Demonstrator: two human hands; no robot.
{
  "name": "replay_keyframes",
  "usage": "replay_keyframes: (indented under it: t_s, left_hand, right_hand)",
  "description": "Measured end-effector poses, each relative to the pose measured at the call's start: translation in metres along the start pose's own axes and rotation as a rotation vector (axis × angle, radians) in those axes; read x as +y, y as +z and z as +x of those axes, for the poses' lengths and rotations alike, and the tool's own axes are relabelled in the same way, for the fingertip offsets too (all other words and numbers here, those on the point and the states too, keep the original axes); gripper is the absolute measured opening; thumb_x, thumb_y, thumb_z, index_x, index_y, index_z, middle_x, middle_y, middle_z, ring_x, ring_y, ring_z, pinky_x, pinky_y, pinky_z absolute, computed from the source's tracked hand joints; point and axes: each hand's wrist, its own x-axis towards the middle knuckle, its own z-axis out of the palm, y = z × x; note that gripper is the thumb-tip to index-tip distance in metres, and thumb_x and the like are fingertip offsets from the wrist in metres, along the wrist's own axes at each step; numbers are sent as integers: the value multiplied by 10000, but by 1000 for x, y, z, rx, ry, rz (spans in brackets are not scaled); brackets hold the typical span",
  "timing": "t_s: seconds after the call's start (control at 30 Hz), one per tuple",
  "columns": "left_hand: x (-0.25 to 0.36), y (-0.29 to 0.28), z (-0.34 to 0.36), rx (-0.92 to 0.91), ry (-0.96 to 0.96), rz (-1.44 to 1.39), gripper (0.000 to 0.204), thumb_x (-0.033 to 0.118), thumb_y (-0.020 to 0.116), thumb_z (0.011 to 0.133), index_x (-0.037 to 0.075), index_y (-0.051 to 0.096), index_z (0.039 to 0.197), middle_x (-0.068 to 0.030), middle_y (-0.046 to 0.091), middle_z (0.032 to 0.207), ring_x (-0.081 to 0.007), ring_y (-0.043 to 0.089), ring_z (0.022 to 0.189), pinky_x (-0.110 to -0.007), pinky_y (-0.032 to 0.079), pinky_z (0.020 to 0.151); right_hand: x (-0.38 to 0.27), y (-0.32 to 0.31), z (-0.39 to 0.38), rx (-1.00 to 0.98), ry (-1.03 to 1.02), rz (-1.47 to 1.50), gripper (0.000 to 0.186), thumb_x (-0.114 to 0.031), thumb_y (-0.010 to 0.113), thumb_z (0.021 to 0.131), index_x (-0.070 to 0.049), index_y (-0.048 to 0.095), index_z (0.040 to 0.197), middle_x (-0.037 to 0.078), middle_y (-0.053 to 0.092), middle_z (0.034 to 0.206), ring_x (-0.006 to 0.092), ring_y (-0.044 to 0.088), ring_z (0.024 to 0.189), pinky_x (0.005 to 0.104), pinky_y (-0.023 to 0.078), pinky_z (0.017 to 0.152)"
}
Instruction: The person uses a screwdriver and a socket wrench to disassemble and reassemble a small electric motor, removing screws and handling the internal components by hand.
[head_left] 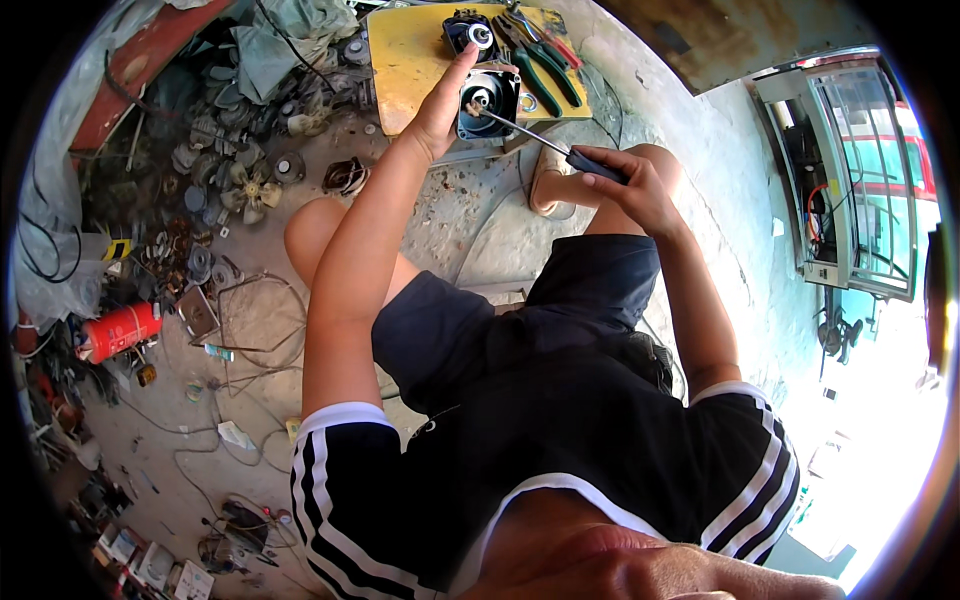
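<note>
Sits at a low table (400, 62), yellow-topped and scuffed along its edges, on a stained grey concrete floor (485, 235). To the left, a heap of dull metal and plastic parts (225, 95), a pale-bladed fan wheel (250, 192) and a red cylinder (120, 332) lying on its side; to the right, a metal-framed, glazed cabinet (850, 180). On the tabletop, green-handled pliers (538, 90) beside a red-handled tool (560, 52), and a black part (468, 36) with a white ring. At the near edge, a square, hollow black housing (506, 97). Grips a screwdriver (582, 160) in the right hand (640, 185), fingers closed around the dark handle, thin shank reaching into the housing. Lays the left hand (442, 108) against the housing's left side, one digit extended forward; other fingers mostly hidden, so cannot tell how tightly closed.
</note>
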Motion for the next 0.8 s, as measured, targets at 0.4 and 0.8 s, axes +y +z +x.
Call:
replay_keyframes:
  t_s: [0.4, 0.8]
  left_hand:
    - [-1, -22, 13, 113, 130, -30, 644, 572, 405, 987, 2, 636, 1179, -122, 709, 1034, -239, 712, 901, -334, 583, 807]
    - [-2, -22, 9, 66, 106, 138, 596, 617, 421, 972, 111, 671, 1163, -44, 669, 1154, -111, 624, 1060, -272, 495, 939]
  right_hand:
    - [-34, -15, -27, 66, -100, -588, 347, -38, 698, 838, -65, 694, 1184, 117, 700, 1107, 230, 667, 1008, 335, 518, 892]
    - [-61, 14, -13, 345, -295, -655, 335, -14, 693, 843, -73, 702, 1172, 121, 689, 1059, 265, 680, 939, 337, 546, 804]
